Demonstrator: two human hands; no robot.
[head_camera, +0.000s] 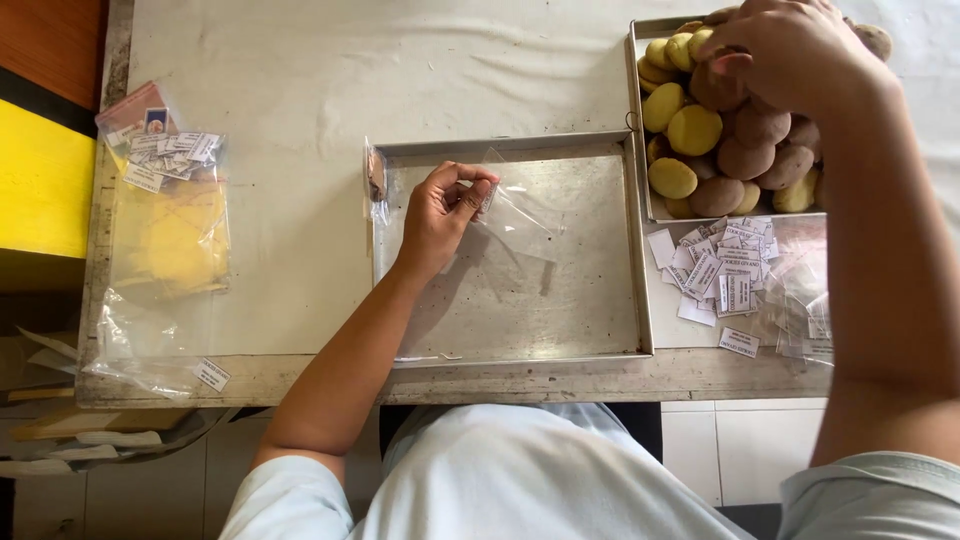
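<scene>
A worn table (300, 100) under a pale sheet fills the view, with a yellow and orange surface at its far left edge and tiled floor below. At the left of the table lies one large clear plastic bag (165, 250); in its top end sits a heap of small white paper slips, too many and too jumbled to count, and below them something pale yellow shows through the film. One loose slip (211, 375) lies by the table's front edge. In the middle stands one shallow steel tray (600, 330), its floor bare except for what the left hand (440, 210) has: that hand is pinched shut on a small clear pouch (515, 215), thumb and fingers gripping its mouth where a small slip seems tucked, the pouch trailing flat over the tray. One small filled packet (377, 180) leans at the tray's left rim. To the right, a second steel tray (634, 110) holds a pile of round cookies, some yellow, some brown, more than a dozen in sight and partly hidden. The right hand (790, 50) is over that pile, fingers curled down onto a brown cookie (715, 88). In front of this tray lies a scatter of printed slips (725, 265) and a few empty clear pouches (805, 315).
</scene>
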